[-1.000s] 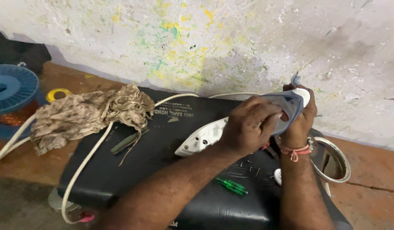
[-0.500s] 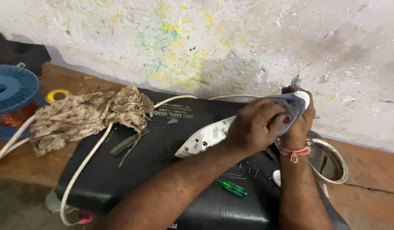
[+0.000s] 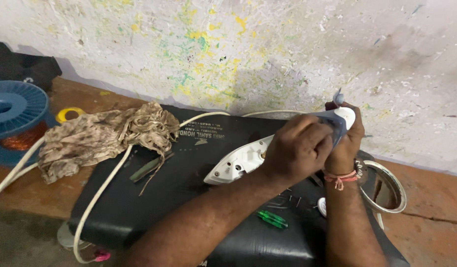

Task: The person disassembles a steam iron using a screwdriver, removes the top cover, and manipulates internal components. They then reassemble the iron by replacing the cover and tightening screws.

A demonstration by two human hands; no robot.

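Note:
A white clothes-iron body (image 3: 240, 160) lies tilted on a black padded case (image 3: 189, 198), nose pointing lower left. My left hand (image 3: 297, 148) wraps over its rear end and grips it. My right hand (image 3: 344, 133) closes around the pale blue rear part from behind, a small grey tip poking up above the fingers. A thread band circles my right wrist. A white cord (image 3: 109, 183) runs from behind the iron across the case and down over its front left edge.
A crumpled brown cloth (image 3: 100, 136) lies on the case's left end. A green-handled screwdriver (image 3: 272, 219) and small screws sit near my forearms. A blue wire spool (image 3: 16, 116), yellow tape roll (image 3: 69, 114) and steel bowl (image 3: 386, 188) rest on the floor beside a paint-flecked wall.
Both hands and the iron's rear end have shifted slightly; the grip stays the same. The view has drifted a little.

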